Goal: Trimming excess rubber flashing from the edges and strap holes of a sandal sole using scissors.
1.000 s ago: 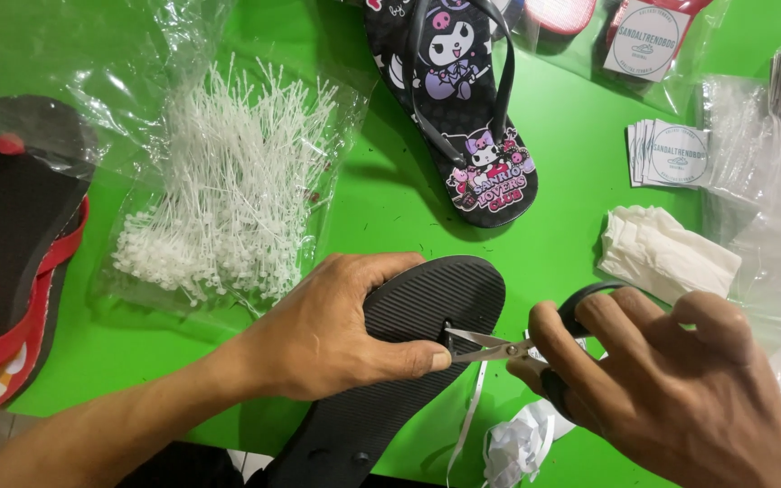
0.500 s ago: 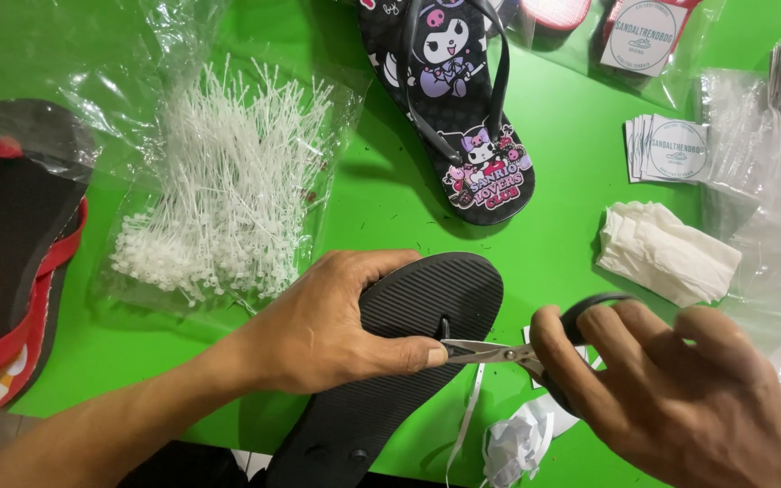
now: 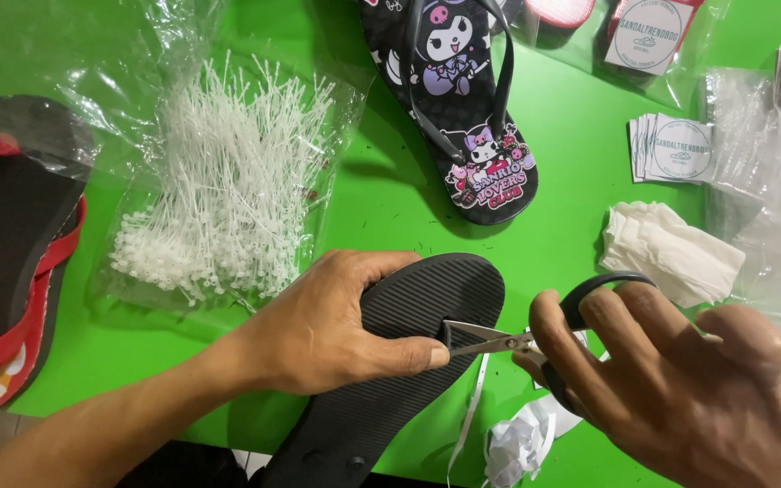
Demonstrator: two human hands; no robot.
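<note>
A black flip-flop [image 3: 409, 361] lies sole-up on the green table [image 3: 571, 208], its ribbed underside facing me. My left hand [image 3: 336, 330] presses down on it, thumb stretched along the sole's right edge. My right hand [image 3: 680, 380] grips black-handled scissors [image 3: 517, 339], whose metal blades point left and touch the sole's edge right beside my thumb tip. A thin white strip [image 3: 472, 411] hangs down below the blades.
A clear bag of white plastic tag fasteners [image 3: 228, 199] lies at the left. A cartoon-printed flip-flop [image 3: 463, 108] sits at top centre, red-and-black sandals [image 3: 6, 253] at far left. Round-printed cards [image 3: 675, 149], folded white cloth [image 3: 671, 248], clear bags [image 3: 770, 181] and crumpled white scraps [image 3: 517, 443] lie right.
The scissors have moved left until the blade tips meet the sole's edge by my left thumb. The left hand and flip-flop have barely moved.
</note>
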